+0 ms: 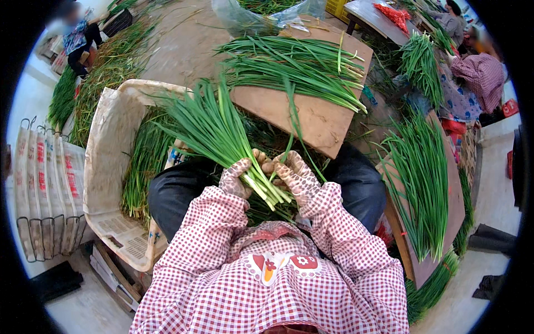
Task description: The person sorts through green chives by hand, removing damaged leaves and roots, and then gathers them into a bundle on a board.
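My left hand (236, 177), in a spotted, dirt-marked glove, is closed around a bunch of garlic chives (214, 125). Their green leaves fan toward the far left, and the pale stem ends point toward my lap. Close on its right, my gloved right hand (297, 175) is closed with thumb and fingers pinching a thin chive stalk (288, 147). Just beyond my hands, a pile of chives (289, 69) lies on a brown board (317, 125), stems to the right. Some long loose leaves hang off that board toward my right hand.
At my left stands a dirty white plastic crate (105, 167) with chives inside. On the right, another board (453, 195) carries a large chive bunch (420, 183). A clear plastic bag (233, 19) of greens sits at the back. Other people work at the far left and far right.
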`<state>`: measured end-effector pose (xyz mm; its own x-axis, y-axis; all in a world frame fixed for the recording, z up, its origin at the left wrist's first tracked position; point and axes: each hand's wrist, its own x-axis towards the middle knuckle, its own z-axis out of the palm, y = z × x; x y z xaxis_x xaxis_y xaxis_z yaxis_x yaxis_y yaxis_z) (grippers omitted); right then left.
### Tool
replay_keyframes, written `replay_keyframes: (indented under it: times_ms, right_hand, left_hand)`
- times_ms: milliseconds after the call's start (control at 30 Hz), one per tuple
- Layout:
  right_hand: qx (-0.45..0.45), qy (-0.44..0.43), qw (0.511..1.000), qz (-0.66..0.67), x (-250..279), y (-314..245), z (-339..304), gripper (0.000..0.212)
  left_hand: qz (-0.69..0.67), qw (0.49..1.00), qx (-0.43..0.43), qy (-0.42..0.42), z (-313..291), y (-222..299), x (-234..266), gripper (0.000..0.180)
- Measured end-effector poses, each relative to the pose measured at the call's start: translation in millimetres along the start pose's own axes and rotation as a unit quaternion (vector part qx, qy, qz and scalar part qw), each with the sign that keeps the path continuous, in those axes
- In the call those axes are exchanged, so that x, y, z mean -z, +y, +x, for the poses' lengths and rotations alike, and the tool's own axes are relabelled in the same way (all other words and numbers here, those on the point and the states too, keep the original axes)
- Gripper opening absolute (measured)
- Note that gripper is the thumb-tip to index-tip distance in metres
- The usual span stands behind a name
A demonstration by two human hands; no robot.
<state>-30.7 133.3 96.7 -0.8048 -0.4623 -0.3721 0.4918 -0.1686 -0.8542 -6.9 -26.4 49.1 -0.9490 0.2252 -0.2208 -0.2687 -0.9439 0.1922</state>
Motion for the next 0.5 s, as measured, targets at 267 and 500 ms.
replay_keyframes:
  times_ms: [267, 500]
  right_hand:
    - [0.022, -0.056, 0.998, -0.016, 3, -7, -3, 0.032]
    - [-0.200, -0.104, 0.841, -0.491, 62, -24, -34, 0.048]
  left_hand:
    - [0.061, 0.980, -0.187, -0.011, -1, 37, -25, 0.056]
    - [0.126, 0.978, -0.162, 0.041, -8, 69, -28, 0.049]
